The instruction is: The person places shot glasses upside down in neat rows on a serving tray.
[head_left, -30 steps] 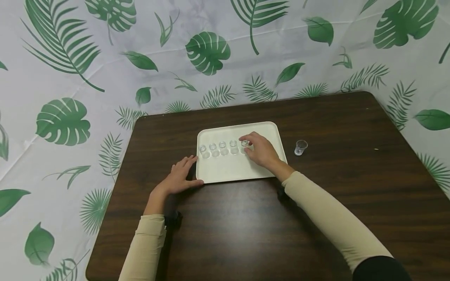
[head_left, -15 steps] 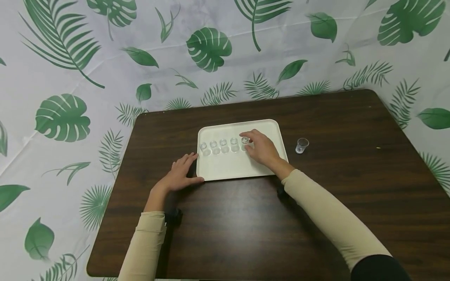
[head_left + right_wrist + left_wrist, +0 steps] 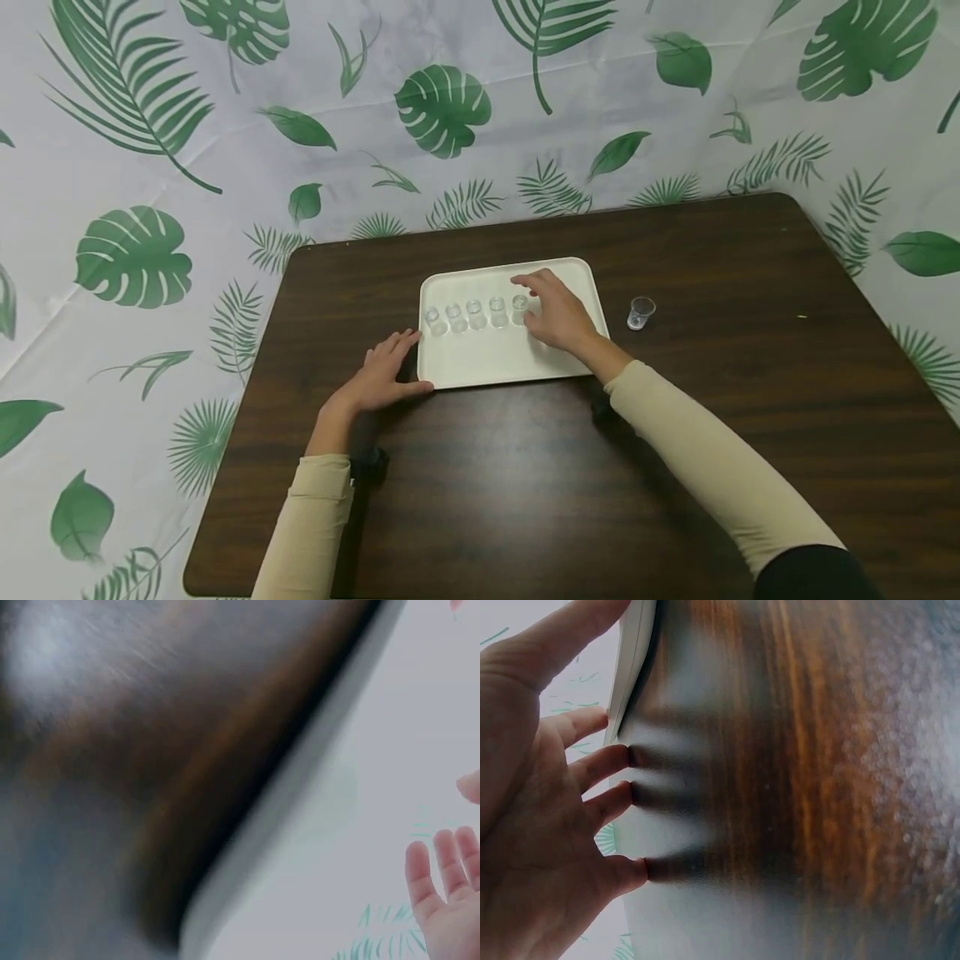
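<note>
Several small clear cups (image 3: 497, 312) stand in a row across the white tray (image 3: 495, 360). My right hand (image 3: 557, 312) hovers at the right end of the row, thumb and index finger spread around the last cup (image 3: 520, 309). The thumb tip overlaps that cup's side in the head view, while the index finger is apart from it. My left hand (image 3: 381, 375) lies at the tray's lower left corner, fingers spread. In the left wrist view, the left fingertips (image 3: 634, 871) rest on the table and the thumb reaches the tray edge.
One more clear cup (image 3: 641, 313), wider at its mouth, stands on the dark wooden table (image 3: 720, 350) to the right of the tray. Behind the table hangs a white cloth (image 3: 337, 183) printed with green leaves.
My right index finger has lifted away from the last cup in the row, widening the gap to the thumb. The cup stays in the row. My left hand has stayed in place.
</note>
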Demonstrator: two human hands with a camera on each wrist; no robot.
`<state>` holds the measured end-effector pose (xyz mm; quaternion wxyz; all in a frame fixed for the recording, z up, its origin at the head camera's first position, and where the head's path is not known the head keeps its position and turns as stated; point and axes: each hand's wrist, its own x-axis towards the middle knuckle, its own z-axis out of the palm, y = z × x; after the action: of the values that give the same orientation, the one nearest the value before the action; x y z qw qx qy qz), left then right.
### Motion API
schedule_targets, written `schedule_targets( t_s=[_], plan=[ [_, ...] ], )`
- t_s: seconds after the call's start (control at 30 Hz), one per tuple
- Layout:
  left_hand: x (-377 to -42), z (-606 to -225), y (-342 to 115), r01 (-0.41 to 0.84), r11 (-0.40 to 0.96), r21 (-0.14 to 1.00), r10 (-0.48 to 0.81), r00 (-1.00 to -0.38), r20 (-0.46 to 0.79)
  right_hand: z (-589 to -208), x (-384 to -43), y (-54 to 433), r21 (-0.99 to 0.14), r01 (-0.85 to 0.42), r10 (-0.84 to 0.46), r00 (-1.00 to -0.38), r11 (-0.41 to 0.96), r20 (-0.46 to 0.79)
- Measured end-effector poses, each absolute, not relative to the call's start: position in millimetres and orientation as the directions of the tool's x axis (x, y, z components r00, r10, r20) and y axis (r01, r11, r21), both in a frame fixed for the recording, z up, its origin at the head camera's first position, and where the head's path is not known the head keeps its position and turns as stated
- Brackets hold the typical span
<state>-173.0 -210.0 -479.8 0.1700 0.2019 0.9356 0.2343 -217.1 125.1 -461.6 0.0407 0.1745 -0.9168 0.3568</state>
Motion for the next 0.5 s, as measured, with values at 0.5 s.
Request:
schedule_targets(
  t_s=[0.5],
  plan=[
    [-170.9, -479.6, -208.5, 0.302, 0.804, 0.512, 0.461, -0.861, -0.215, -430.8, -221.2, 223.6, -0.772, -0.213, 0.144, -0.920, 0.599, 0.365]
  ],
)
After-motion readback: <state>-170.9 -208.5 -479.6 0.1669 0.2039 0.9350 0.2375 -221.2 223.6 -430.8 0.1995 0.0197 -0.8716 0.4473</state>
